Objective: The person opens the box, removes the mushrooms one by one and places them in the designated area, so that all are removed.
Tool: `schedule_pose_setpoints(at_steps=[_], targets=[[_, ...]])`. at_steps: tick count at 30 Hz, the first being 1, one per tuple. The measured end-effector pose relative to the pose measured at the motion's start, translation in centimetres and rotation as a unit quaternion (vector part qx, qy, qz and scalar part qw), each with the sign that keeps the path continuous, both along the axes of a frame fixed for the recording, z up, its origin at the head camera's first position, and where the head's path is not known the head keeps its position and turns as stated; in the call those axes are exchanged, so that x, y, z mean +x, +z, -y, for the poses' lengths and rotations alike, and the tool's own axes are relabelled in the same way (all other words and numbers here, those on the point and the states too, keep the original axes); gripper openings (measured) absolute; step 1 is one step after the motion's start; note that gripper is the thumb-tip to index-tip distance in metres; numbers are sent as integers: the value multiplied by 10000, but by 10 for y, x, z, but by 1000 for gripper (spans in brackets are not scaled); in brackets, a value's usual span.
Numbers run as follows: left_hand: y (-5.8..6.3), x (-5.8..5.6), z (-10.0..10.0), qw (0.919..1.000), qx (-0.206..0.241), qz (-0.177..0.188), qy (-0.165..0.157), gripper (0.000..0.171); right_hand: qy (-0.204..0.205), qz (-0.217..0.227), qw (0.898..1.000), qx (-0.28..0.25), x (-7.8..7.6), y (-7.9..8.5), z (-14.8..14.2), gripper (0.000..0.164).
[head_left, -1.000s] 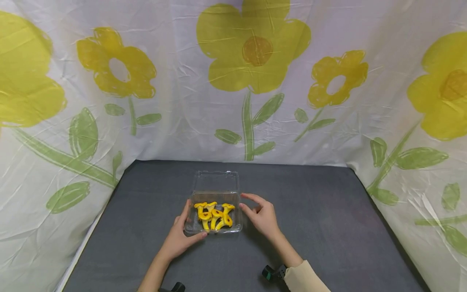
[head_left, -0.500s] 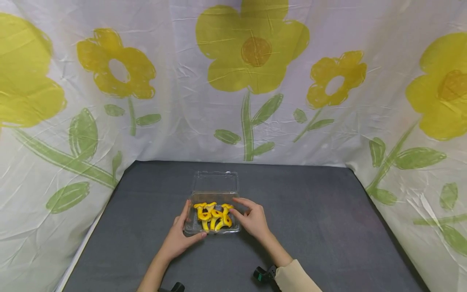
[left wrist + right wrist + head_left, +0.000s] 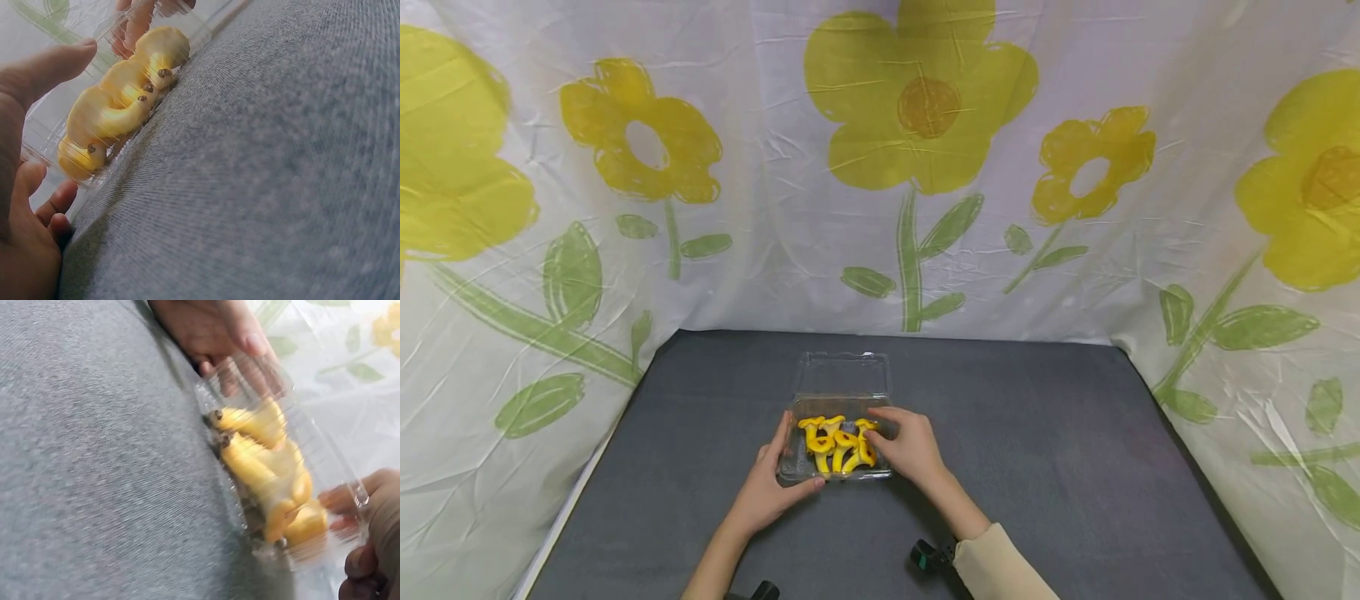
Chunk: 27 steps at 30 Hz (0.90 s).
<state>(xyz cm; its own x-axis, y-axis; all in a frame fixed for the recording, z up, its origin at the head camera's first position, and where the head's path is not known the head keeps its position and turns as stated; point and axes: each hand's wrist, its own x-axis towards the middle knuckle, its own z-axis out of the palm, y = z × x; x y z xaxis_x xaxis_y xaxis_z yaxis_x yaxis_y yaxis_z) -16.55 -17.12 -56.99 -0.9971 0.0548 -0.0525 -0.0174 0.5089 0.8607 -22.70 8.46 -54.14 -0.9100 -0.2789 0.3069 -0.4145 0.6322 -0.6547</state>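
A clear plastic clamshell box (image 3: pixel 790 471) sits on the grey cloth with its lid (image 3: pixel 844 373) raised at the back. Several yellow chanterelle mushrooms (image 3: pixel 844 442) lie inside in two rows. My left hand (image 3: pixel 763 492) holds the box at its front left corner, thumb at the front rim and fingers along the left side. Over the right wall reaches my right hand (image 3: pixel 913 446), index finger and thumb parted around the back right mushroom (image 3: pixel 865 424). In the right wrist view, a fingertip (image 3: pixel 334 500) is right beside a mushroom (image 3: pixel 306 524).
Dark grey cloth (image 3: pixel 1030 433) covers the table around the box. A white curtain (image 3: pixel 760 275) printed with yellow flowers hangs behind and at both sides. Black wrist devices are partly visible, one (image 3: pixel 928 557) by the right sleeve.
My right hand has moved left, from beside the box's right wall to inside it at the back right mushroom. My left hand and the box have stayed in place.
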Motion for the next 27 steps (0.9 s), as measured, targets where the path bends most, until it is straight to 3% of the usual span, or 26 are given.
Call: schedule_pose_setpoints(at_steps=[11,27], targets=[[0,1,0,10000,-47,-61,-5,123,-389,71,9939,1030,-1,13,9,24],[-2,0,0,9999,-9,-145,-71,122,-853,-123,9810,1737,1,18,21,15]])
